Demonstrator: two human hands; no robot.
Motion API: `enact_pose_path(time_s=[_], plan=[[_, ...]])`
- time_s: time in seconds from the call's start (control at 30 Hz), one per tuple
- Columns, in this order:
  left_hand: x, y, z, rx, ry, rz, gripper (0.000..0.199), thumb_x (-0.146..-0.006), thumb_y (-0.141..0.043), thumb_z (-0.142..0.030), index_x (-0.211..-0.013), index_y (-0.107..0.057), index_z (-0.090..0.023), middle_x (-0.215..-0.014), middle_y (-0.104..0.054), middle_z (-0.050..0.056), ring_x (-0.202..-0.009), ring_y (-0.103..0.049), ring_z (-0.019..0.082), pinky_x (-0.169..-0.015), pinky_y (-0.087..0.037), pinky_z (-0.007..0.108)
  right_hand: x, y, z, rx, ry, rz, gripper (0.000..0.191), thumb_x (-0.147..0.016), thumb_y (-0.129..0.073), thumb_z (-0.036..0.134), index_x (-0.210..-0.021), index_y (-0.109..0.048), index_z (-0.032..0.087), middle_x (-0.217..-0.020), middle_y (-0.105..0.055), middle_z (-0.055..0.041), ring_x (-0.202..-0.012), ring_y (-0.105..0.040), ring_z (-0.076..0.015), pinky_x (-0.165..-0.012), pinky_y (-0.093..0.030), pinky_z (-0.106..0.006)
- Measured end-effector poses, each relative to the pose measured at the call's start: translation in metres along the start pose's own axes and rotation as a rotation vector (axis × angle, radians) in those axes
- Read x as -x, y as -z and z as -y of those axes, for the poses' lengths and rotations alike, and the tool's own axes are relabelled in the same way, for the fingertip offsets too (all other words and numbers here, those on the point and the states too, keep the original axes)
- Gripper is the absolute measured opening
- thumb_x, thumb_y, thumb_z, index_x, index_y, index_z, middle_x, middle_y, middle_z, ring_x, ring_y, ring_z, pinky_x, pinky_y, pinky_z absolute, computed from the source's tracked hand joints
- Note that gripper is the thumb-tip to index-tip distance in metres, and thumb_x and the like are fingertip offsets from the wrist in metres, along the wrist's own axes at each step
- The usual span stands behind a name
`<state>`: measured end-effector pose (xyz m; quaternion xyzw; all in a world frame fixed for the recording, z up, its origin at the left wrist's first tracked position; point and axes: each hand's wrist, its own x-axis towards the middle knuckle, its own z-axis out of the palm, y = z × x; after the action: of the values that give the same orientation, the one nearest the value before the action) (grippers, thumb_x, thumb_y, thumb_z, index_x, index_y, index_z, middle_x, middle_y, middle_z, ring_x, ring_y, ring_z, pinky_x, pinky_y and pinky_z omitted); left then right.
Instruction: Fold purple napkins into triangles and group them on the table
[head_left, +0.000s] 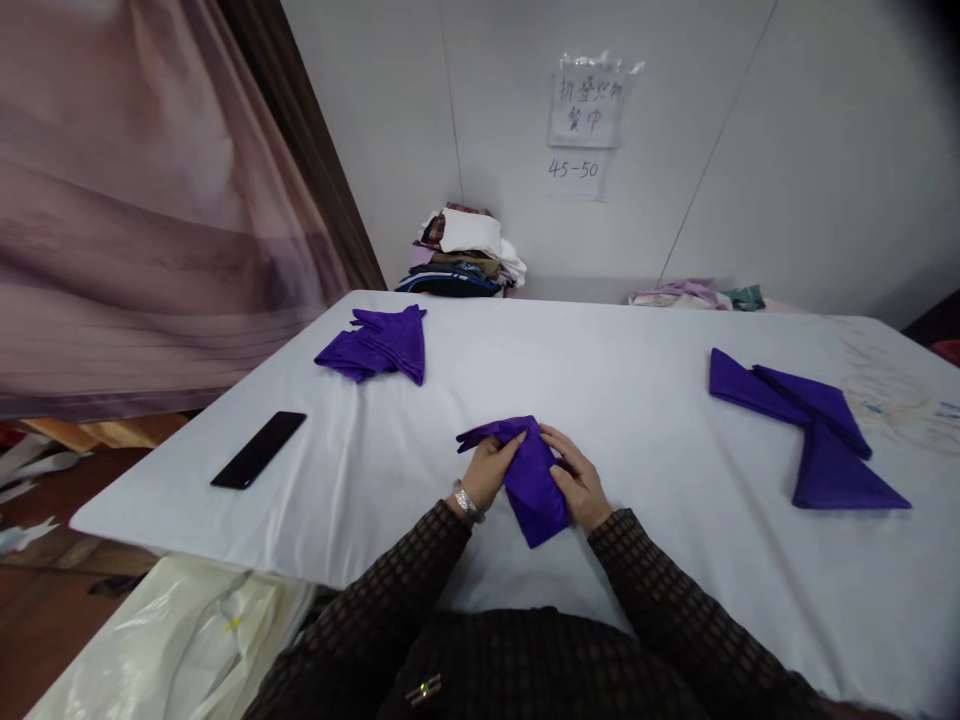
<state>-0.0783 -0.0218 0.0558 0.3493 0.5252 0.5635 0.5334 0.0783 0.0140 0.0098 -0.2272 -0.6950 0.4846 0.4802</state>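
Between my two hands is a purple cloth napkin (534, 490), folded into layers, with a pointed flap sticking out to the left. My left hand (491, 468) grips its upper left part, thumb on top and fingers hidden under the fold. On the other side, my right hand (579, 478) pinches the right edge with thumb and fingers. Farther off at the left lies a loose pile of purple napkins (382, 345). Folded purple napkins (814, 425) lie overlapping on the right side of the table.
A white cloth covers the table (600, 360). A black phone (260, 450) lies at the left. Stacked clothes (465, 250) and more fabric (694, 293) sit beyond the far edge. A pink curtain (150, 200) hangs at left, and a plastic-covered thing (180, 640) stands at lower left.
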Motion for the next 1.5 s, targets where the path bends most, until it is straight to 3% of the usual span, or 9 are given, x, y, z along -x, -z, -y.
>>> enact_pose_path(time_s=[0.17,0.3,0.4,0.53,0.87,1.0,1.1,1.2,1.5], plan=[[-0.003,0.002,-0.002,-0.121,-0.127,-0.006,0.029,-0.07,-0.07,-0.04,-0.085,-0.072,-0.015,-0.085,-0.073,0.006,-0.078,-0.066,0.021,-0.072,-0.051,0.03,0.003,-0.003,0.0,0.006,0.001,-0.018,0.043,-0.079,-0.062,0.042,-0.118,-0.059,0.023,-0.137,-0.048,-0.0117,-0.124,-0.045,-0.0284,-0.092,-0.046,-0.042],[-0.002,0.0,-0.001,-0.231,-0.148,-0.05,0.019,-0.07,-0.069,-0.035,-0.072,-0.071,-0.016,-0.073,-0.072,0.004,-0.069,-0.064,0.019,-0.068,-0.051,0.03,0.005,-0.007,-0.002,0.023,-0.07,-0.088,0.016,-0.079,-0.064,0.035,-0.088,-0.064,0.022,-0.116,-0.063,-0.0099,-0.102,-0.06,-0.0238,-0.085,-0.049,-0.038],[-0.001,-0.002,-0.003,-0.292,-0.18,-0.051,0.014,-0.07,-0.068,-0.031,-0.068,-0.069,-0.017,-0.073,-0.071,0.003,-0.071,-0.064,0.019,-0.074,-0.051,0.032,0.004,-0.008,-0.002,0.034,-0.115,-0.13,0.014,-0.079,-0.063,0.035,-0.074,-0.063,0.021,-0.105,-0.068,-0.0083,-0.094,-0.063,-0.023,-0.087,-0.048,-0.039],[-0.002,-0.002,-0.01,-0.289,-0.269,0.007,0.011,-0.07,-0.068,-0.027,-0.077,-0.069,-0.019,-0.085,-0.072,0.002,-0.086,-0.063,0.02,-0.091,-0.046,0.034,0.003,-0.006,0.001,-0.005,-0.17,-0.16,0.017,-0.079,-0.061,0.036,-0.073,-0.065,0.022,-0.102,-0.069,-0.007,-0.095,-0.063,-0.0232,-0.089,-0.047,-0.04],[0.0,0.001,-0.022,-0.354,-0.318,0.178,0.025,-0.069,-0.068,-0.022,-0.094,-0.07,-0.02,-0.094,-0.072,0.003,-0.105,-0.06,0.023,-0.1,-0.041,0.036,0.002,0.002,-0.002,-0.116,-0.272,-0.276,0.023,-0.078,-0.062,0.042,-0.072,-0.068,0.021,-0.104,-0.069,-0.0056,-0.098,-0.06,-0.024,-0.093,-0.043,-0.041],[-0.002,0.01,-0.023,-0.393,-0.309,0.212,0.026,-0.066,-0.068,-0.019,-0.091,-0.071,-0.02,-0.089,-0.072,0.003,-0.102,-0.061,0.025,-0.097,-0.044,0.038,-0.001,0.012,-0.006,-0.257,-0.331,-0.423,0.024,-0.078,-0.064,0.045,-0.076,-0.067,0.02,-0.085,-0.07,-0.0018,-0.082,-0.062,-0.019,-0.079,-0.049,-0.034],[-0.007,0.024,-0.026,-0.423,-0.299,0.171,0.022,-0.066,-0.064,-0.018,-0.087,-0.072,-0.019,-0.084,-0.072,0.003,-0.094,-0.063,0.025,-0.09,-0.048,0.037,-0.006,0.03,-0.008,-0.434,-0.333,-0.607,0.022,-0.078,-0.064,0.043,-0.076,-0.063,0.021,-0.07,-0.065,0.0041,-0.066,-0.059,-0.0133,-0.065,-0.049,-0.027],[-0.011,0.042,-0.034,-0.432,-0.348,0.044,0.023,-0.066,-0.059,-0.015,-0.086,-0.071,-0.018,-0.082,-0.071,0.002,-0.09,-0.063,0.023,-0.087,-0.049,0.036,-0.007,0.053,-0.008,-0.58,-0.299,-0.748,0.018,-0.079,-0.065,0.039,-0.078,-0.063,0.021,-0.076,-0.066,0.0049,-0.07,-0.06,-0.0122,-0.067,-0.049,-0.025],[-0.016,0.071,-0.033,-0.223,-0.215,-0.156,0.033,-0.064,-0.069,-0.031,-0.094,-0.062,-0.019,-0.074,-0.069,0.0,-0.067,-0.062,0.017,-0.064,-0.049,0.026,0.006,0.076,-0.006,-0.575,-0.317,-0.776,0.019,-0.079,-0.064,0.039,-0.086,-0.064,0.021,-0.085,-0.069,0.003,-0.077,-0.063,-0.0142,-0.069,-0.051,-0.027]])
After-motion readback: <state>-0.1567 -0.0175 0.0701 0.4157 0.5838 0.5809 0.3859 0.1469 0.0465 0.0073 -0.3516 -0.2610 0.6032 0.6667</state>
